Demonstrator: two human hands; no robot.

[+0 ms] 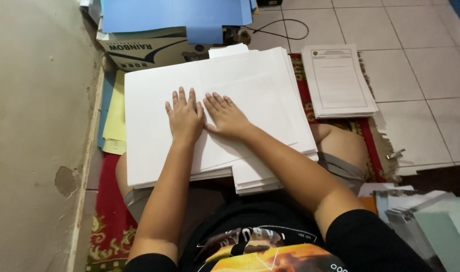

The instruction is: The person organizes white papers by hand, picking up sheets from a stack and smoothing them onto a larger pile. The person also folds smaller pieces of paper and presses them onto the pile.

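both palms flat now: left hand (184, 117) and right hand (226, 117) side by side, fingers spread, gripping nothing, pressing the top white paper sheet (154, 100) on the big white paper stack (270, 176) across the lap, apparently smoothing it; printed forms pile (338, 80) sits off its right edge.
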